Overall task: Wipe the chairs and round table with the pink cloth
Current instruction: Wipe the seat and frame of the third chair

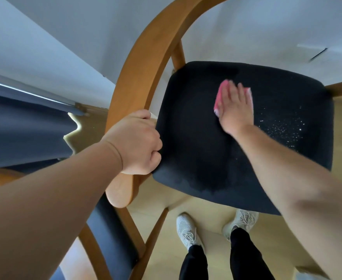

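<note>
A wooden chair with a curved frame (137, 63) and a dark seat cushion (196, 142) fills the middle of the head view. My right hand (235, 107) lies flat with straight fingers on the pink cloth (219, 96), pressing it onto the far part of the seat. Pale crumbs speckle the seat to the right of that hand. My left hand (135, 142) grips the chair's wooden armrest at the seat's left edge, fingers curled round it. The round table is not in view.
A second chair with a dark blue seat (109, 235) and wooden legs stands at the lower left. A dark blue curtain (24, 128) hangs on the left beside a white wall. My two feet in pale shoes (186, 229) stand on the light wooden floor below the seat.
</note>
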`<act>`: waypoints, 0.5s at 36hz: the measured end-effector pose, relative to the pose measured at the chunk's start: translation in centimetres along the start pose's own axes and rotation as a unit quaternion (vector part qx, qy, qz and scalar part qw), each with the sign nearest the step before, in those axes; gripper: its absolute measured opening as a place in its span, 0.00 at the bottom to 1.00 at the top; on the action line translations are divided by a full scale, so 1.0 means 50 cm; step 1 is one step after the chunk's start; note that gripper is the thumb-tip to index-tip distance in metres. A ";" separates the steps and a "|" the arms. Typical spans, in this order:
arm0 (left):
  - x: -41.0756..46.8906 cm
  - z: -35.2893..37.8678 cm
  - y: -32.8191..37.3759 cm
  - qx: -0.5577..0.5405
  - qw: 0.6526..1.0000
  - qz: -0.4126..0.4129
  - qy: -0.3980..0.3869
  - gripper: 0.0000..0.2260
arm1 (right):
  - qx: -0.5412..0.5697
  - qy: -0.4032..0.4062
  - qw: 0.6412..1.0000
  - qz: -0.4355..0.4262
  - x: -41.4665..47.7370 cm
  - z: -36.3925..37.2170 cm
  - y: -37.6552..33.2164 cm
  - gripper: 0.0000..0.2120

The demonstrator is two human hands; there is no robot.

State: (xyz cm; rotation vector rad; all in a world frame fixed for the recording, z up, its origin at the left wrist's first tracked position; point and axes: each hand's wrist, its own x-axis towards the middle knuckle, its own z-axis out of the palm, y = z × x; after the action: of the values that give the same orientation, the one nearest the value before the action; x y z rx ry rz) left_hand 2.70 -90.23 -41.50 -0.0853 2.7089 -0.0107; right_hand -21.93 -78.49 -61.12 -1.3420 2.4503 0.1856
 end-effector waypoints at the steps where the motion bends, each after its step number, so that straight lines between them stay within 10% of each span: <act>1: -0.001 -0.001 0.000 -0.003 1.000 -0.001 0.001 0.20 | 0.008 0.004 1.000 0.011 0.032 -0.011 0.011 0.31; 18: 0.000 0.002 -0.002 0.010 1.000 0.004 0.018 0.18 | 0.014 -0.021 0.999 -0.034 0.006 -0.032 0.067 0.33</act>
State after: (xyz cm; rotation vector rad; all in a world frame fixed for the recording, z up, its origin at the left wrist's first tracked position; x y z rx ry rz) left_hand 2.75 -90.33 -41.59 -0.0688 2.7453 -0.0363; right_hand -25.25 -77.36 -59.90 -1.3946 2.3605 0.1604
